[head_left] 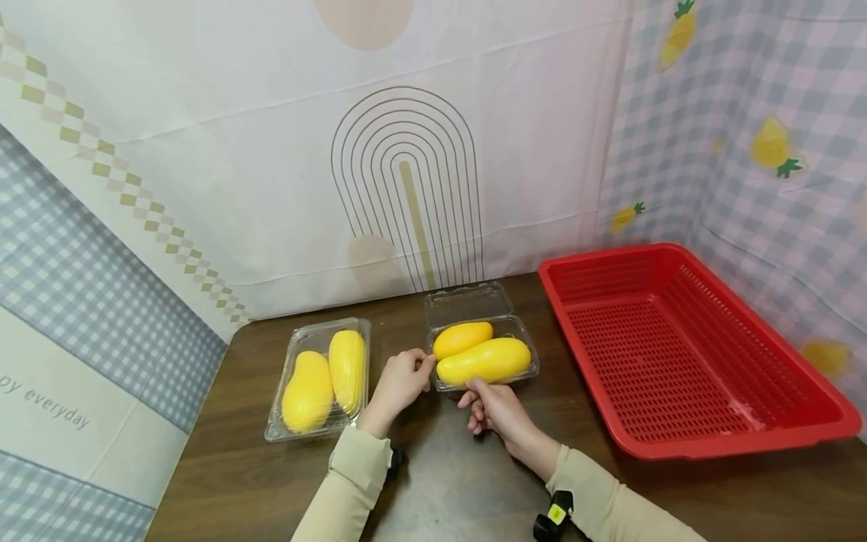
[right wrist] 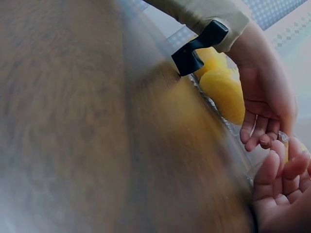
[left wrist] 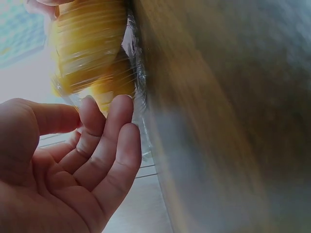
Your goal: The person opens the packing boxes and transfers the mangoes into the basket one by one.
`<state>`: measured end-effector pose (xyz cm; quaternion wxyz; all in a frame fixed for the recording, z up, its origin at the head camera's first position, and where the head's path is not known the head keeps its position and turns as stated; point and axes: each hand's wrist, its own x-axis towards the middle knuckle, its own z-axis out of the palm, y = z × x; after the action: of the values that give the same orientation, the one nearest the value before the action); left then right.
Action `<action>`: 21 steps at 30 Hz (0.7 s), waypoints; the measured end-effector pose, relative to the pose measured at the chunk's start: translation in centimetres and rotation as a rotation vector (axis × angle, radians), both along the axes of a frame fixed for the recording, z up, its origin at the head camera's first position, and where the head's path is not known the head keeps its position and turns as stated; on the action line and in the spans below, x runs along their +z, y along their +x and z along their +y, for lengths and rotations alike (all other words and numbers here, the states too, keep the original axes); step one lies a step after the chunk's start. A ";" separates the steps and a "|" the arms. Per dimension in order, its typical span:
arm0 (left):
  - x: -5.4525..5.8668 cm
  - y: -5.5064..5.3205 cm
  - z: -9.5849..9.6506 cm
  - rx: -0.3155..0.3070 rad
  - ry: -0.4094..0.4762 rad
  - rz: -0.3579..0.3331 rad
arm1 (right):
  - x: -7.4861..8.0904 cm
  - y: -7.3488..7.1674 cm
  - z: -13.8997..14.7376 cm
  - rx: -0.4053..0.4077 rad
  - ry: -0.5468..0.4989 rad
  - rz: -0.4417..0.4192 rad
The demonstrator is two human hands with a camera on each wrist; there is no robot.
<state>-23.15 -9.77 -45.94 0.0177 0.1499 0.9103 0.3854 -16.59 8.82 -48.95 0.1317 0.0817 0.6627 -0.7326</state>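
In the head view, a clear plastic clamshell container stands with its lid tipped back toward the wall. Two yellow mangoes lie inside, a smaller one behind a longer one. My left hand is at the container's left front corner; its thumb and index finger pinch the plastic edge in the left wrist view. At the front rim, my right hand holds the edge between thumb and curled index finger, with the thumb tip overlapping the longer mango.
To the left lies a second clear container, lid over two mangoes. A large red plastic basket stands on the right of the brown wooden table. Patterned cloth hangs behind and along both sides.
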 end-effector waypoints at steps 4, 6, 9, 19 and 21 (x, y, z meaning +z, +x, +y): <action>-0.1 0.0 0.1 0.001 0.008 -0.012 | 0.3 0.3 0.5 0.040 0.036 -0.001; -0.1 0.0 0.1 0.001 0.013 -0.017 | 0.5 0.7 0.7 0.048 0.066 0.016; -0.1 0.0 0.0 0.003 0.022 -0.031 | 1.2 1.2 0.9 0.063 0.122 0.071; 0.0 0.1 0.1 0.001 0.035 -0.045 | 7.0 0.3 1.8 0.035 0.099 0.308; 0.0 0.1 0.1 -0.002 0.029 -0.047 | 7.8 -0.1 1.9 -0.002 0.058 0.320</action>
<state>-23.09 -9.68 -45.91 0.0375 0.1418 0.9038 0.4020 -16.72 10.74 -41.14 0.0211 -0.0316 0.6961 -0.7169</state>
